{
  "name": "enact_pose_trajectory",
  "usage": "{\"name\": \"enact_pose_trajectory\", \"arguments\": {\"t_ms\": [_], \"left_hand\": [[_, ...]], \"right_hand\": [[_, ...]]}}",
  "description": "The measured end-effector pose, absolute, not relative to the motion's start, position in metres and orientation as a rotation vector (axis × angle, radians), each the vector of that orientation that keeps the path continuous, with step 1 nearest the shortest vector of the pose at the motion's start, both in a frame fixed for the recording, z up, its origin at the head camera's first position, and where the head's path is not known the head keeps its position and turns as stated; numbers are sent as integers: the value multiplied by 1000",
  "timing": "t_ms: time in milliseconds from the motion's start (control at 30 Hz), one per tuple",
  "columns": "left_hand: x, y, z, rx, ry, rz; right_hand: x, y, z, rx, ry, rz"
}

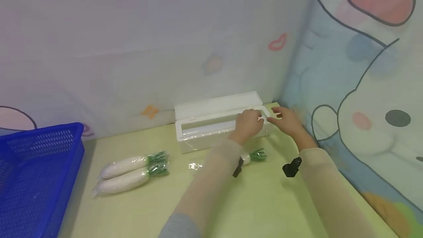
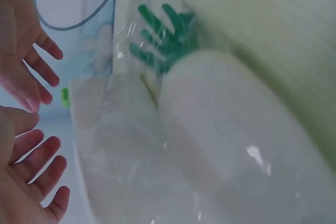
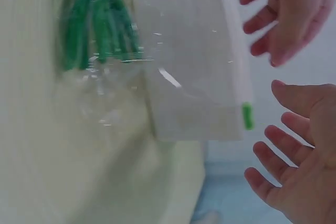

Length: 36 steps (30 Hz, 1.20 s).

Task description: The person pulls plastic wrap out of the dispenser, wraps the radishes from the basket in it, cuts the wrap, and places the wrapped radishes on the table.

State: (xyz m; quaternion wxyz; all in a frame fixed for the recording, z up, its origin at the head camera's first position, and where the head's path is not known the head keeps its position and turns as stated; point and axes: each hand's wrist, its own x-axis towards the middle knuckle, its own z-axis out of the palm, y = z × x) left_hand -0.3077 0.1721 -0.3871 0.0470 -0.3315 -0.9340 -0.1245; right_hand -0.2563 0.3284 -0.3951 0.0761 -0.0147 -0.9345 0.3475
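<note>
A long white box [image 1: 198, 140] with a raised-back lid [image 1: 218, 105] stands against the wall. Clear plastic film covers its front, and a small green piece [image 3: 248, 116] shows at one end. Over the box's right end is my left hand [image 1: 247, 122], fingers spread and bent a little. My right hand [image 1: 286, 120] is just off that end, thumb and fingers apart. The two hands nearly meet, and I see nothing held in either. In front of the box lies a white radish [image 2: 231, 124] with cut green stems [image 1: 258, 154] in clear wrap, partly hidden by my left forearm.
Two more wrapped white radishes [image 1: 127, 180] lie side by side on the yellow-green tabletop [image 1: 257, 208]. A blue plastic basket [image 1: 71, 164] stands at the left edge. Patterned cloth walls [image 1: 148, 47] close off the back and right.
</note>
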Motion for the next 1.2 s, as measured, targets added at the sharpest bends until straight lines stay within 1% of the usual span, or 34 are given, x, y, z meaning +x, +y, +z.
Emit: {"name": "enact_pose_trajectory", "arguments": {"t_ms": [200,433,667,867,1067,1200], "left_hand": [[-302,184,-400,-988,-2836,-407],[-307,181,-405,-892,-2810,-363],[-311,178,-405,-845,-2791,-401],[-317,174,-400,-833,-2786,-496],[-323,168,-400,-857,-2831,-551],[-325,162,-400,-849,-2805,-590]], "right_hand": [[-261,319,-425,-159,-2766,1099],[-269,296,-435,-175,-2655,1131],[-270,286,-433,-165,-2623,1010],[-274,287,-428,-106,-2603,883],[-279,287,-421,-179,-2699,875],[-278,283,-417,-177,-2726,843]]}}
